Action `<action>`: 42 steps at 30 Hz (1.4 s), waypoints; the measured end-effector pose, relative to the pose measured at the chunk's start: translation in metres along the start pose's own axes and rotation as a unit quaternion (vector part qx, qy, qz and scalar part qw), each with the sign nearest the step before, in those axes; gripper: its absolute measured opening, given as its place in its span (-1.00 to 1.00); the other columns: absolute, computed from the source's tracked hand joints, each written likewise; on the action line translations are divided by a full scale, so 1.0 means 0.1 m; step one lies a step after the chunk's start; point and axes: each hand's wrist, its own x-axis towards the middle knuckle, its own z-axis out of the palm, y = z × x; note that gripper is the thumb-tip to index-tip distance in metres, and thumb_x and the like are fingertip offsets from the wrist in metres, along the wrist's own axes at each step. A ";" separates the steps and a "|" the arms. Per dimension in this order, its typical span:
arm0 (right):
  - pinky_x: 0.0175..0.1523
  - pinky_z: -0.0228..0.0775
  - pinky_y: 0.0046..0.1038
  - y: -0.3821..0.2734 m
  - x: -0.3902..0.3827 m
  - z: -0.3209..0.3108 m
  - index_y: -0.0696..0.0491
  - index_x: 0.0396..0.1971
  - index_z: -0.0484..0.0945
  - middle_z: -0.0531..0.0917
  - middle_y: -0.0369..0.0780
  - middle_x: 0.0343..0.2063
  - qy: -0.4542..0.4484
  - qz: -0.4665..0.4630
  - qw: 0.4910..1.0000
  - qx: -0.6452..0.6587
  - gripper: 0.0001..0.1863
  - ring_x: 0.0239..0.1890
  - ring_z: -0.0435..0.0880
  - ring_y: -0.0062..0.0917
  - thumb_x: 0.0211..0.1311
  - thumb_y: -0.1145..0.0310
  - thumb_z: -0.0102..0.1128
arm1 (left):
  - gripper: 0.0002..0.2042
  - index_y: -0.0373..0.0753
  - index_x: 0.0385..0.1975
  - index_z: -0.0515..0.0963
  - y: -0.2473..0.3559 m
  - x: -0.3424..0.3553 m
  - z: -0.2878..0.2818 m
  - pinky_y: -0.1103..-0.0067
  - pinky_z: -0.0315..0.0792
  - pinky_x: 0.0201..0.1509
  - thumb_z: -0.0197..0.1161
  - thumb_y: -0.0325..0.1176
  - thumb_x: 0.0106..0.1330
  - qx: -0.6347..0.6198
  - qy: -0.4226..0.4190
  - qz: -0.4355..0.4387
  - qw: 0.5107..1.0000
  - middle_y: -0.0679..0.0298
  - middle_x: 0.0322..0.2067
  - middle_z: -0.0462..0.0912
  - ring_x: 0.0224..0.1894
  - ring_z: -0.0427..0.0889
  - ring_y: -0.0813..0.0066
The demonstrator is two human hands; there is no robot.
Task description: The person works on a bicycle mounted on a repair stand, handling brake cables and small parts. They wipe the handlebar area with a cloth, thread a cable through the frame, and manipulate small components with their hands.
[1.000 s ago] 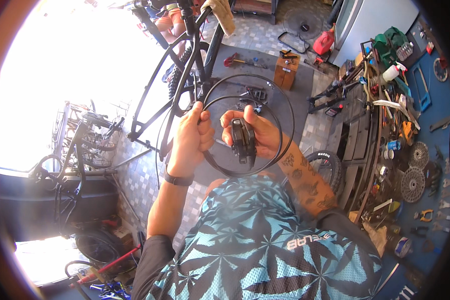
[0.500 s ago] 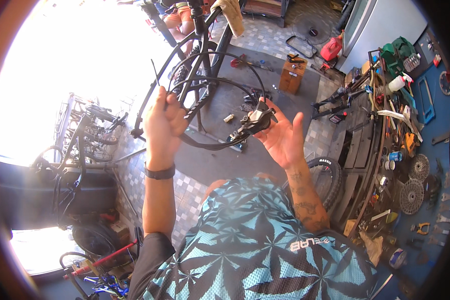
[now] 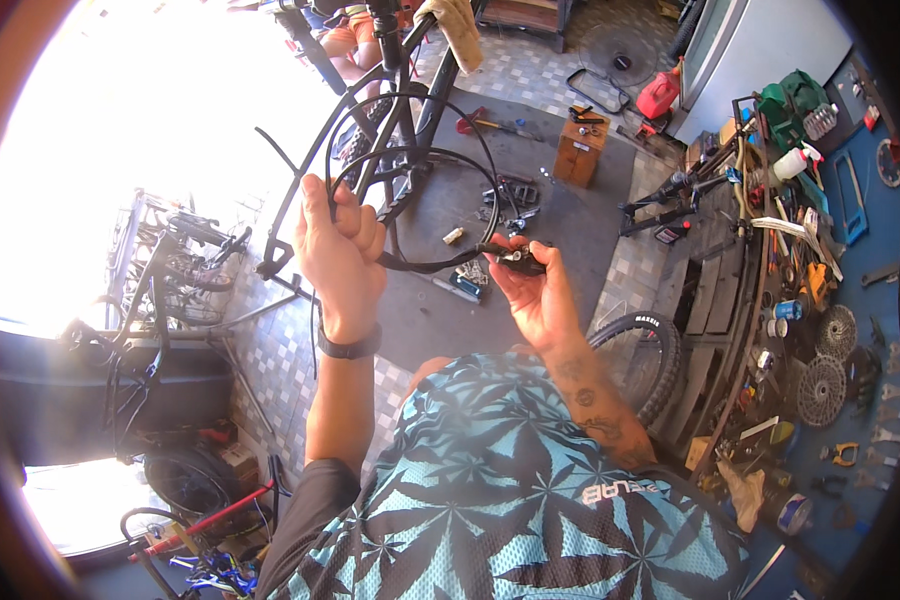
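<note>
Coiled black hose or cable (image 3: 425,266) hangs in loops between my two hands. My left hand (image 3: 340,250) is closed around the coil at its left side, with one loose end sticking up past the thumb and another strand hanging by the wrist. My right hand (image 3: 540,300) pinches a small black bicycle component (image 3: 520,261) where the bundle ends; the fingers partly hide it, so its exact kind is unclear. Just beyond the loops stands a dark bicycle frame (image 3: 437,100), with a tan cloth (image 3: 457,38) draped over it.
Tools and small parts lie on the dark mat (image 3: 440,335) below, near a wooden box (image 3: 579,150). At right is a crowded workbench (image 3: 745,290), with a tire (image 3: 660,375) beside it. Several bikes (image 3: 175,260) stand at left. Another person's legs (image 3: 355,40) show behind the frame.
My right hand has come down and nearer, turning and closing its fingers on the component. My left hand has shifted slightly right and lower, and the coil has moved with them.
</note>
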 end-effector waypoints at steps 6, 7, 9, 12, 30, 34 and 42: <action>0.19 0.50 -0.25 0.24 0.41 0.02 -0.03 -0.15 0.57 0.70 -0.25 -0.09 0.010 -0.037 0.994 0.098 -0.68 -0.03 0.62 -0.49 0.38 0.07 0.40 | -0.62 -0.09 -0.48 0.29 -0.27 -0.24 0.11 0.63 -0.12 -0.66 0.00 -0.15 0.69 -0.012 -0.115 -0.024 0.993 0.51 -0.63 0.15 -0.69 0.06 0.73; 0.20 0.49 -0.24 0.24 0.49 0.05 -0.04 -0.16 0.56 0.70 -0.26 -0.09 0.035 -0.063 0.995 0.062 -0.68 -0.04 0.63 -0.49 0.38 0.06 0.40 | -0.62 -0.09 -0.49 0.27 -0.28 -0.27 0.13 0.63 -0.12 -0.65 0.00 -0.15 0.70 0.002 -0.124 -0.013 0.992 0.52 -0.64 0.13 -0.69 0.04 0.73; 0.19 0.56 -0.19 0.24 0.59 0.10 -0.01 -0.17 0.50 0.71 -0.22 -0.05 0.048 -0.098 0.993 0.044 -0.73 0.04 0.65 -0.43 0.44 0.11 0.29 | -0.60 -0.08 -0.50 0.22 -0.26 -0.29 0.16 0.63 -0.12 -0.65 -0.01 -0.16 0.70 0.041 -0.122 -0.002 0.992 0.53 -0.65 0.08 -0.69 0.01 0.73; 0.08 0.69 -0.14 0.26 0.61 0.10 0.02 -0.22 0.45 0.72 -0.12 0.00 0.046 -0.127 0.991 -0.003 -0.78 0.04 0.72 -0.34 0.50 0.16 0.09 | -0.65 -0.21 -0.35 0.47 -0.17 -0.28 0.15 0.68 -0.05 -0.64 0.00 -0.15 0.69 0.067 -0.045 -0.010 0.997 0.53 -0.66 0.15 -0.69 0.08 0.77; 0.08 0.67 -0.09 0.36 0.47 0.55 -0.05 -0.29 0.48 0.65 -0.23 -0.25 -0.021 -0.040 0.994 -0.099 -0.72 -0.16 0.71 -0.38 0.49 0.08 0.27 | -0.58 -0.42 0.18 0.50 0.38 -0.14 -0.10 0.71 0.12 -0.64 0.03 -0.14 0.67 0.114 -0.114 0.010 0.987 0.41 -0.59 0.43 -0.67 0.26 0.76; 0.09 0.67 -0.03 0.49 0.62 0.87 0.05 -0.16 0.43 0.61 -0.22 -0.29 0.001 0.014 0.994 -0.107 -0.61 -0.17 0.69 -0.36 0.49 0.01 0.27 | -0.60 -0.44 0.24 0.48 0.53 -0.20 -0.09 0.72 0.21 -0.59 0.11 -0.24 0.62 0.132 -0.135 0.040 0.981 0.42 -0.57 0.46 -0.64 0.33 0.75; 0.14 0.72 -0.05 0.67 0.94 1.40 0.01 -0.19 0.50 0.70 -0.12 -0.12 -0.135 0.175 0.968 -0.119 -0.51 0.05 0.72 -0.33 0.44 -0.17 0.25 | -0.71 -0.44 0.00 0.61 0.89 0.22 -0.13 0.70 0.17 -0.58 0.14 -0.30 0.57 0.327 -0.053 0.277 0.902 0.48 -0.62 0.42 -0.64 0.30 0.76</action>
